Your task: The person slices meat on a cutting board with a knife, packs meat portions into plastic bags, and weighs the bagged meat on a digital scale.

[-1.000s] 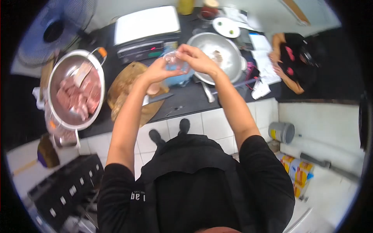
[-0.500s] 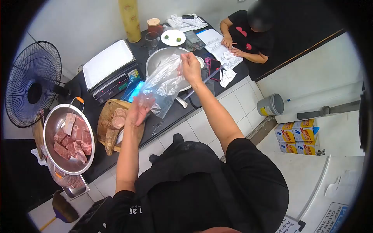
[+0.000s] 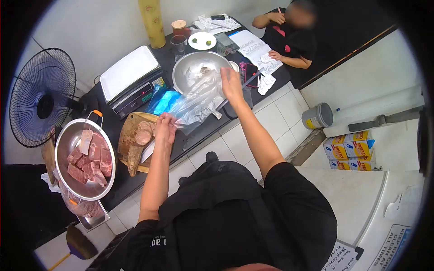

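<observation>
A clear plastic bag [image 3: 196, 106] is stretched between my two hands, above the table and partly over a metal bowl [image 3: 183, 72]. My left hand [image 3: 166, 128] has its fingers closed on the bag's left end. Against the bag's right end is my right hand [image 3: 231, 83], fingers raised and close together, partly blurred. A blue plastic packet [image 3: 165, 103] lies behind the bag. Left of my left hand, a round wooden board [image 3: 126, 131] bears sliced meat [image 3: 143, 134], a longer brown piece [image 3: 134, 159] and a knife blade [image 3: 148, 151].
A steel basin [image 3: 58, 158] of raw meat chunks stands at the left, near a fan [image 3: 43, 97]. Behind are a scale [image 3: 129, 74], a glass [image 3: 179, 44] and a plate [image 3: 201, 37]. A co-worker [image 3: 291, 38] sits at the right by a notebook [image 3: 253, 47].
Since the last half second, my right hand has moved slightly right and its fingers have straightened. The bag is pulled out lower and more sideways. The co-worker has raised one hand toward the face.
</observation>
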Demonstrator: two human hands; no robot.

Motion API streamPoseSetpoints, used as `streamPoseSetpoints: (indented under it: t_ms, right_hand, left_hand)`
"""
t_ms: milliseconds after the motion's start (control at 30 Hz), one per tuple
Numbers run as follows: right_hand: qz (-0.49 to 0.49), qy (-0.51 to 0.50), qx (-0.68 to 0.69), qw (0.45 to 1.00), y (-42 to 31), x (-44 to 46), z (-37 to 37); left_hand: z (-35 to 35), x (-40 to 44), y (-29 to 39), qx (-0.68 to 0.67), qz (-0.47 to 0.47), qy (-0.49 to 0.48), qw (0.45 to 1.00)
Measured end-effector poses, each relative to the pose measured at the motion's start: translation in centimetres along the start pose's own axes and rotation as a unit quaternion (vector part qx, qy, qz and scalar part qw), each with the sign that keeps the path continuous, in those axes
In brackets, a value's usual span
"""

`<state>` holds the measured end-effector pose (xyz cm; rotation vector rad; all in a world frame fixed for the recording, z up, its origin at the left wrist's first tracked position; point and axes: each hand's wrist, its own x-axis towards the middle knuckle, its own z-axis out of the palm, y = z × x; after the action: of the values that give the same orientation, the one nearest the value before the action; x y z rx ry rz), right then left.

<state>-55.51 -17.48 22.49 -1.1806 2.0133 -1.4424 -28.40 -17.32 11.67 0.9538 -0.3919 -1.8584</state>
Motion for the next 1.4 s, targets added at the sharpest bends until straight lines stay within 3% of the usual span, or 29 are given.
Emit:
streamPoseSetpoints:
  t_ms: [33,67,100,133,167,233,267,333,533,600,633,700,800,967,1033,1067,1133,1233,1267,1300,1333,1400]
  right_hand:
    - [-0.146,0.098,-0.097,0.980,-0.9,-1.1,-0.6]
    - [-0.284,0.192,-0.190,0.920,-1.8,-2.3,-1.1]
    - [-0.325,0.156,-0.160,0.919,-2.7,-3.7,-1.3]
    - [-0.235,-0.001,-0.130,0.963,-4.0,-5.8,-1.2]
    - [-0.136,-0.155,-0.094,0.974,-5.0,-7.8,-0.8]
    - [-0.120,-0.248,-0.074,0.958,-3.7,-10.0,1.3]
    - [-0.121,-0.245,-0.075,0.959,-3.1,-10.5,1.6]
    - [-0.007,-0.276,0.050,0.960,-2.4,-10.7,2.0]
    - [-0.023,-0.283,0.045,0.958,-1.1,-9.7,0.1]
    - [0.003,-0.261,0.067,0.963,-0.9,-9.6,0.0]
    - [0.003,-0.262,0.066,0.963,-0.9,-9.6,0.0]
    - [-0.040,-0.224,0.050,0.972,-1.3,-9.7,-0.2]
    - [-0.109,-0.200,0.015,0.974,-1.5,-9.8,-0.2]
    - [-0.120,-0.137,0.005,0.983,1.2,-8.3,0.1]
    - [-0.002,-0.147,0.074,0.986,1.2,-7.6,-0.5]
    - [0.012,-0.159,0.049,0.986,0.3,-7.6,-1.0]
    - [-0.171,-0.140,-0.112,0.969,0.6,-7.8,-1.0]
    - [-0.193,-0.182,-0.126,0.956,2.1,-7.7,-0.9]
    - [-0.136,-0.240,-0.147,0.950,2.6,-7.1,-1.3]
    - [-0.085,-0.276,-0.059,0.955,3.0,-6.9,-1.7]
    - [-0.034,-0.306,0.027,0.951,3.1,-6.7,-1.7]
    - [-0.071,-0.303,0.085,0.947,0.0,-7.3,-1.1]
  left_hand:
    - [0.7,-0.6,0.3,0.021,0.012,0.030,0.999]
    - [1.4,-1.0,0.6,0.021,0.012,0.029,0.999]
    - [1.9,-1.5,0.6,0.021,0.003,-0.001,1.000]
    - [2.2,-1.8,0.4,0.021,-0.009,-0.031,0.999]
    - [2.7,-1.6,0.1,0.031,-0.022,-0.067,0.997]
    - [5.1,-2.5,-0.5,0.035,-0.008,-0.064,0.997]
    - [6.8,-3.4,-0.5,0.035,0.009,-0.058,0.998]
    - [8.6,-4.8,0.2,0.037,0.002,-0.036,0.999]
    - [6.2,-2.9,-0.8,0.009,-0.044,-0.080,0.996]
    - [5.9,-2.8,-0.6,-0.037,-0.060,-0.205,0.976]
    - [5.9,-2.8,-0.8,-0.037,-0.060,-0.203,0.977]
    - [9.5,-5.6,0.9,0.083,-0.124,-0.099,0.984]
    - [8.6,-5.0,-0.1,0.163,-0.088,-0.152,0.971]
    - [7.9,-3.5,0.1,0.113,-0.038,-0.072,0.990]
    - [7.4,-3.4,0.5,0.106,-0.032,-0.063,0.992]
    - [7.1,-3.4,0.6,0.055,-0.043,-0.108,0.992]
    - [7.3,-3.0,0.6,-0.085,-0.056,-0.161,0.982]
    - [6.6,-2.4,0.6,-0.157,-0.045,-0.144,0.976]
    - [6.8,-2.8,0.9,0.020,0.026,-0.147,0.989]
    - [6.6,-3.5,0.9,0.198,0.088,-0.144,0.966]
    - [6.1,-3.9,0.9,0.195,0.087,-0.130,0.968]
    - [6.5,-3.9,0.9,0.378,0.127,-0.206,0.893]
